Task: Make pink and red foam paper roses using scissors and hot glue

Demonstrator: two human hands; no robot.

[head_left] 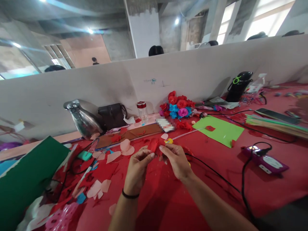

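Between my two hands, over the middle of the red table [163, 195], is a piece of red crepe paper [154, 144], partly hidden by my fingers. My left hand [141, 163], with a black band on the wrist, pinches its left side. The fingers of my right hand [175, 160] close on its right side. Beyond my hands stands a bunch of paper flowers [179, 106] in red, blue and pink. Pale pink paper petals [126, 147] and red scraps lie to the left of my left hand.
A green board [31, 179] stands at left. Behind are a metal thermos jug [83, 118], a black bag [112, 115] and a glass jar [142, 112]. At right lie a light green sheet [220, 130], a purple power strip [264, 160] with black cables and a black bottle [238, 86].
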